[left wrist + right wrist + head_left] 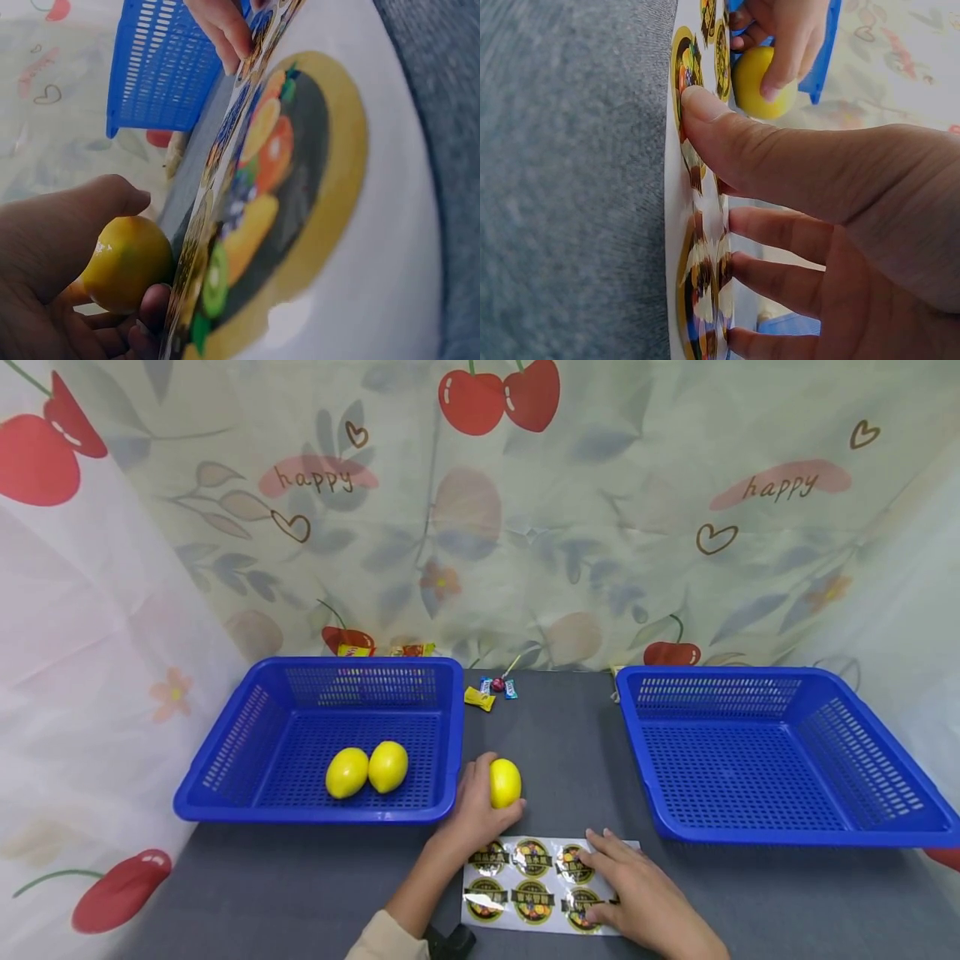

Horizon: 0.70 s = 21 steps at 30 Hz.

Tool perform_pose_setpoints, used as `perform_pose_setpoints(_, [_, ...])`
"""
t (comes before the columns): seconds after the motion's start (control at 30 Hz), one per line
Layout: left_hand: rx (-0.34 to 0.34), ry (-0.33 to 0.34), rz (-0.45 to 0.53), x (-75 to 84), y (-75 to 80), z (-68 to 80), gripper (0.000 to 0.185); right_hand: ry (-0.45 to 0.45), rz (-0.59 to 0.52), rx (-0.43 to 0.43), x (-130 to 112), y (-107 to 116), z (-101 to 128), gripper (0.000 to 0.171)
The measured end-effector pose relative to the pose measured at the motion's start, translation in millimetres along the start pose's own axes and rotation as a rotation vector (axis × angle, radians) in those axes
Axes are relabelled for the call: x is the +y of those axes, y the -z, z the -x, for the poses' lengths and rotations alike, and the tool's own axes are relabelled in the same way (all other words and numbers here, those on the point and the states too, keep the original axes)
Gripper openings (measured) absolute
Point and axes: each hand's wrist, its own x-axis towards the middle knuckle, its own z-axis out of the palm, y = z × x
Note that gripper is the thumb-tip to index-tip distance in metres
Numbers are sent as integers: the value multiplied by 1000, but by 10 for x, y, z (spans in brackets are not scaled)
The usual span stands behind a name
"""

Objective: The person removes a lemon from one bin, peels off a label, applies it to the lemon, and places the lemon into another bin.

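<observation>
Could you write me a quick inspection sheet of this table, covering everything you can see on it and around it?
Surface: dark grey table.
Job's things: lemon; sticker sheet with six round fruit stickers.
Clutter: left blue basket holding two lemons; right blue basket; wrapped candies at the back edge.
Hands: left hand grips the lemon; right hand rests on the sticker sheet, fingers fairly straight.
Cables: nothing seen.
Surroundings: cherry-print curtain on three sides.

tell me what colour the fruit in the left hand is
Yellow. The lemon held by the left hand shows best in the head view.
</observation>
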Motion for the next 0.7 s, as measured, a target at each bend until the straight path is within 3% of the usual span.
perform_pose_setpoints(0.2, [-75, 141, 34, 21, 74, 114, 90, 5, -15, 5, 4, 0, -3, 67])
perform_pose_setpoints(0.33, [-143, 205, 26, 13, 216, 281, 78, 16, -19, 15, 4, -11, -3, 67])
perform_pose_setpoints(0.53, [-271, 71, -90, 2, 422, 487, 45, 38, -1, 48, 20, -11, 26, 70])
perform_pose_setpoints(0.7, [-273, 20, -132, -36, 423, 542, 36, 64, 5, 60, 38, -13, 33, 70])
